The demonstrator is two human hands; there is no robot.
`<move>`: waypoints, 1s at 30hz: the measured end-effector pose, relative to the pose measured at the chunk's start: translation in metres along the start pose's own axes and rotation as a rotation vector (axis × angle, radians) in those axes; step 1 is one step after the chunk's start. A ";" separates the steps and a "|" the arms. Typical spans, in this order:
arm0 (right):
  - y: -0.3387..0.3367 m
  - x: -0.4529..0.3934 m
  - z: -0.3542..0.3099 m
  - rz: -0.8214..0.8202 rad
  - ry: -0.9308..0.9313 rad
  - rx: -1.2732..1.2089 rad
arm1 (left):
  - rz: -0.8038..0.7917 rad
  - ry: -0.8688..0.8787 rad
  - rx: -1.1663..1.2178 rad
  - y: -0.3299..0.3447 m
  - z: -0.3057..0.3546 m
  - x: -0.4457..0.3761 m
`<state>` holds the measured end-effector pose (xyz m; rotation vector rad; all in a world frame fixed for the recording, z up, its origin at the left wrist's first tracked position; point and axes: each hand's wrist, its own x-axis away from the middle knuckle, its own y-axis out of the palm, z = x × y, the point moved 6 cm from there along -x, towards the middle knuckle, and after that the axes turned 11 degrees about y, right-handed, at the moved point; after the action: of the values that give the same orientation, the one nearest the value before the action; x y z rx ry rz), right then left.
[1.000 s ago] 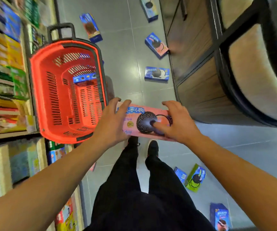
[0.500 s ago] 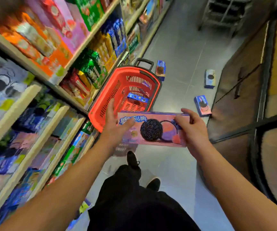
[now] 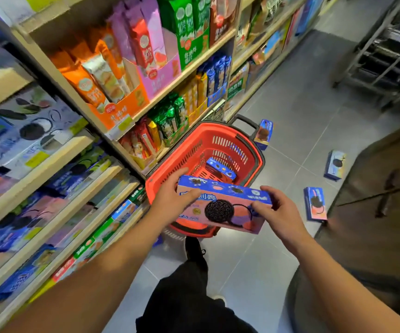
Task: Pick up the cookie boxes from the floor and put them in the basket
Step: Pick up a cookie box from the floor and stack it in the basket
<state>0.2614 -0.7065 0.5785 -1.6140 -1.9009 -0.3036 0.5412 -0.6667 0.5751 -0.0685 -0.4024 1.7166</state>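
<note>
A pink and blue cookie box [image 3: 220, 207] with a dark cookie printed on it is held flat over the near rim of the red basket [image 3: 254, 150]. My left hand [image 3: 172, 198] grips its left end and my right hand [image 3: 278, 212] grips its right end. The basket stands on the floor beside the shelves, and a blue cookie box [image 3: 220, 168] lies inside it. More cookie boxes lie on the grey floor: one [image 3: 263, 133] behind the basket, one [image 3: 315, 206] to the right, one [image 3: 334, 164] farther right.
Shelves [image 3: 78, 131] packed with snack packs run along the left. A dark wooden counter [image 3: 381, 193] bounds the aisle on the right, and a metal rack [image 3: 384, 51] stands at the far right. My feet [image 3: 195, 251] stand just behind the basket.
The view has swung up from the floor toward the shelves. Both hands have carried the pink box forward from in front of my legs to above the basket's near rim.
</note>
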 end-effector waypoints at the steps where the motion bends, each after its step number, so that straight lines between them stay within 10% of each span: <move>1: 0.001 -0.011 -0.004 -0.006 0.002 0.047 | -0.030 0.024 -0.041 -0.002 0.003 -0.014; 20: 0.048 -0.279 0.001 -0.151 -0.200 0.803 | -0.341 0.241 -0.701 0.029 -0.127 -0.232; 30: 0.107 -0.435 0.095 -0.129 0.123 0.473 | -0.212 0.076 -0.531 0.066 -0.281 -0.311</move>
<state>0.3607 -0.9822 0.2271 -1.1369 -1.8151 0.0003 0.6140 -0.9119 0.2361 -0.4585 -0.7725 1.3580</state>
